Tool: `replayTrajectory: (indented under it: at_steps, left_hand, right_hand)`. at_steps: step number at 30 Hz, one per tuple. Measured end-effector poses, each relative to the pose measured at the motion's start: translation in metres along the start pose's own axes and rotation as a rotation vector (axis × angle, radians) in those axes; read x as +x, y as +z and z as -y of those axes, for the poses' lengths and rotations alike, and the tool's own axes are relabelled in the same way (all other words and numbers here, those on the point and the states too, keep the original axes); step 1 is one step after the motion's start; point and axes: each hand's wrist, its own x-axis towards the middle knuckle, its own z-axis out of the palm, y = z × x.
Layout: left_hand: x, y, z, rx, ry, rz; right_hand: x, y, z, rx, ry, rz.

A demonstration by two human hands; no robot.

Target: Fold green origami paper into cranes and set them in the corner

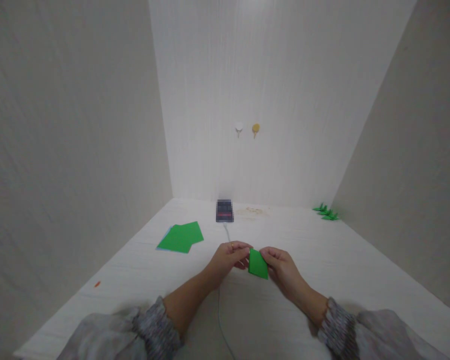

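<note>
A folded piece of green paper (258, 265) is held up between my two hands, above the white table. My left hand (230, 259) pinches its upper left edge, thumb toward me; a ring shows on one finger. At the paper's upper right edge, my right hand (283, 267) grips it between thumb and fingers. Some of the right fingers are hidden behind the paper. To the left lie flat sheets of green paper (180, 238), overlapping, with a light blue edge showing beneath.
Several folded green paper pieces (326, 212) lie at the far right by the wall. A blurred dark device (224, 210) stands at the back, and a pale cable (220, 315) runs toward me under my left wrist. A small orange piece (97, 284) lies left. Two hooks (255, 128) are on the wall.
</note>
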Motion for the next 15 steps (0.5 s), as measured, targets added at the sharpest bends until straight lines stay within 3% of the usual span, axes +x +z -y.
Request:
replayTrajectory:
  at_steps: [7, 15]
  left_hand:
    - [-0.0003, 0.0028, -0.0006, 0.046, 0.032, 0.012]
    - [-0.001, 0.0026, -0.0053, 0.067, 0.027, -0.007]
  right_hand:
    - [-0.0038, 0.0033, 0.0027, 0.1, 0.066, 0.063]
    - [-0.0027, 0.0058, 0.0031, 0.115, 0.087, 0.048]
